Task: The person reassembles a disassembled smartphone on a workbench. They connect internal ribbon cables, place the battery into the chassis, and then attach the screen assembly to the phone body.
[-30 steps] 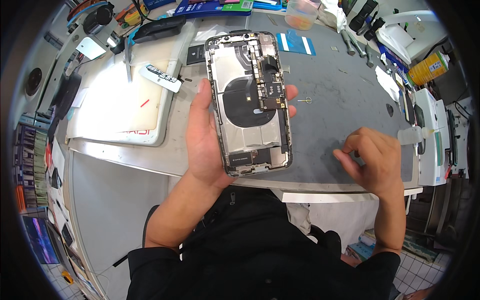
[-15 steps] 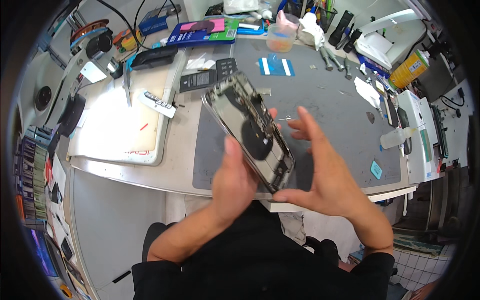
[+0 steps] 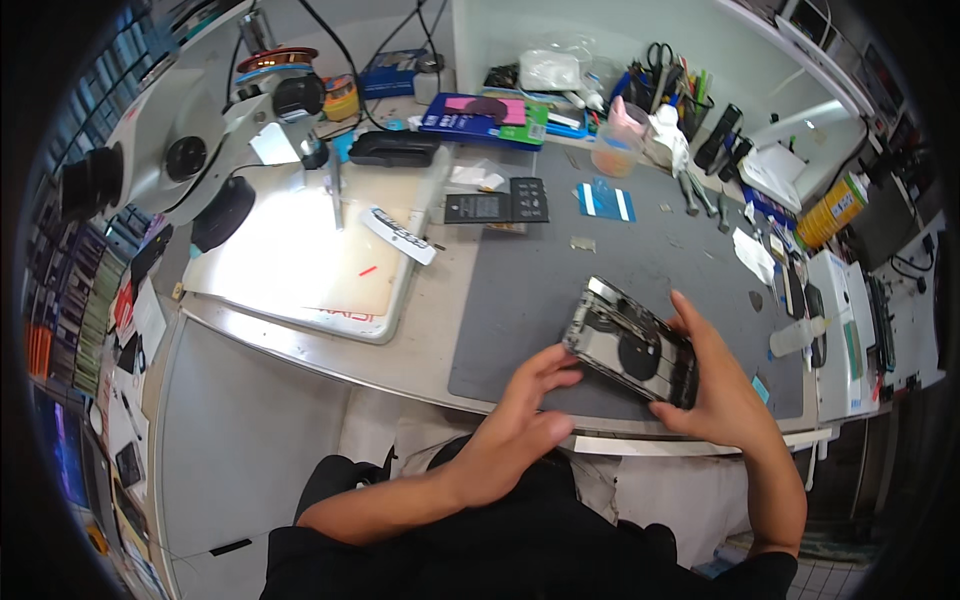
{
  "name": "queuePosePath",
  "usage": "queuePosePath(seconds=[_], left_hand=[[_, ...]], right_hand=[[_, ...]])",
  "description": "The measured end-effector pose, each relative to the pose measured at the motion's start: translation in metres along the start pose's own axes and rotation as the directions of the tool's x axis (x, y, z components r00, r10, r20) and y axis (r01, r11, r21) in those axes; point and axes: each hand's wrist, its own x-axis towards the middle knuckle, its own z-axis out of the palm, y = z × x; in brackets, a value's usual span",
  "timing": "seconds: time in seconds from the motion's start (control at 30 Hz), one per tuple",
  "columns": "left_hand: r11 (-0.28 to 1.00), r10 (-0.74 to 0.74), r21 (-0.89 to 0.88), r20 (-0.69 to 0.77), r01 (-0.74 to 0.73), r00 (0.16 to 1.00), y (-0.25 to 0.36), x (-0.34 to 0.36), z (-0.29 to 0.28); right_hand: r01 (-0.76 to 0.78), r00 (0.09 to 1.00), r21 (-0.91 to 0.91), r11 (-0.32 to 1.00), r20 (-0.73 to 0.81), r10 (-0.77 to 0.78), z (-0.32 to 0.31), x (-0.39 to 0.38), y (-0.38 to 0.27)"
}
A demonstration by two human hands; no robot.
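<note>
An opened phone body (image 3: 637, 355) with its inner parts showing is tilted over the grey mat (image 3: 500, 290) near the bench's front edge. My right hand (image 3: 715, 395) grips its right end, thumb at the near side and fingers behind. My left hand (image 3: 510, 440) is beside the phone's left end with thumb and fingers apart and nothing held; its fingertips lie close to the casing. Black battery pieces (image 3: 477, 208) lie at the back of the mat, and a blue card with white strips (image 3: 606, 204) lies to their right.
A microscope (image 3: 160, 150) stands over the pale work pad (image 3: 280, 280) at left. A bottle (image 3: 795, 337), screwdrivers (image 3: 705, 203) and a white device (image 3: 840, 330) line the right. A tool holder (image 3: 668, 85), plastic cup (image 3: 612, 150) and blue boxes (image 3: 475, 130) fill the back.
The phone has turned from upright in my left hand to tilted low at the right, in my right hand's grip. My left hand has let go. The view has shifted.
</note>
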Motion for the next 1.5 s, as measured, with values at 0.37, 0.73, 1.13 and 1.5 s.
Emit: queuePosePath(seconds=[0.37, 0.73, 1.13, 1.5], left_hand=[[0.539, 0.692, 0.19, 0.456, -0.821, 0.56, 0.122, -0.092, -0.004], [0.676, 0.606, 0.189, 0.408, -0.712, 0.683, 0.134, -0.083, 0.0], [0.706, 0.488, 0.162, 0.594, -0.689, 0.64, 0.134, -0.049, 0.009], [0.749, 0.435, 0.505, 0.114, -0.429, 0.893, 0.055, 0.016, -0.074]], right_hand=[[0.1, 0.988, -0.189, 0.977, 0.137, -0.074, -0.015, 0.006, 0.009], [0.134, 0.981, -0.187, 0.973, 0.161, -0.104, -0.02, 0.004, 0.003], [0.316, 0.947, -0.116, 0.942, -0.019, -0.32, -0.02, -0.039, -0.003], [0.215, 0.849, -0.118, 0.97, -0.468, -0.245, -0.009, -0.104, 0.043]])
